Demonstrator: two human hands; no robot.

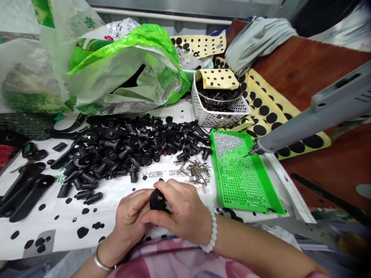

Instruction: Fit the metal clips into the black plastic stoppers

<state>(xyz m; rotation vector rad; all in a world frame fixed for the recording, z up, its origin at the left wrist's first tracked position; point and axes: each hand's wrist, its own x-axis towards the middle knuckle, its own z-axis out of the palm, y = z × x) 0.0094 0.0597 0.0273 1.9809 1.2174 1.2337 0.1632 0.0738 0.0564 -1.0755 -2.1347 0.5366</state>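
Note:
A small round black plastic part (157,199) is gripped between both hands at the near edge of the table. My left hand (131,220) cups it from below and the left, fingers curled. My right hand (182,210) closes over it from the right, thumb and fingers pinched on its top. Just beyond the hands lies a big heap of black plastic parts (130,144) on a white printed sheet (66,216). A small pile of metal clips (195,172) sits right of the heap.
A green perforated tray (246,181) holds tiny screws. An electric screwdriver (313,119) hangs with its tip over the tray. A white basket (216,114) with a bowl of black parts stands behind. Green-white sacks (116,65) and yellow sticker sheets (278,116) lie around.

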